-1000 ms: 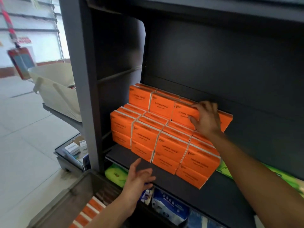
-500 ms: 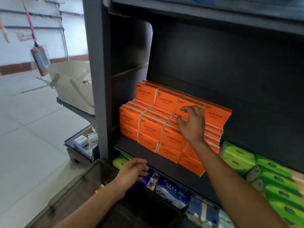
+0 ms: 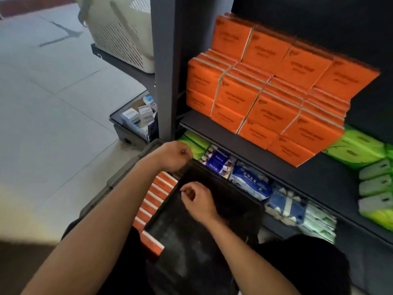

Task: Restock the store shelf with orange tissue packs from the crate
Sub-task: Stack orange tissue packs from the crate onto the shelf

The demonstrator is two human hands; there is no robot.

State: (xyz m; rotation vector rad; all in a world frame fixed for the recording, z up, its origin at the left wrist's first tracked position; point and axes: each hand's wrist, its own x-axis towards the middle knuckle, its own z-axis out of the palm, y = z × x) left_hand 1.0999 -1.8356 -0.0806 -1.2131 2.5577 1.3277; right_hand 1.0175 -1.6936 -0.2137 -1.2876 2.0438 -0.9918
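while both hands [image 3: 187, 177] hover, seemingly empty, over crate [image 3: 191, 241]

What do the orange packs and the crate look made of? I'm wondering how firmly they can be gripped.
Orange packs: likely thin plastic film over soft tissue; faces show a slight sheen and rounded, cushiony edges.
Crate: probably rigid moulded plastic, matte dark grey, with a thick stepped rim. Neither is certain from looks alone.

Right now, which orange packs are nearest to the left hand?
The row of orange packs in the crate, just below the left hand; the stacked ones on the shelf sit higher, farther right.
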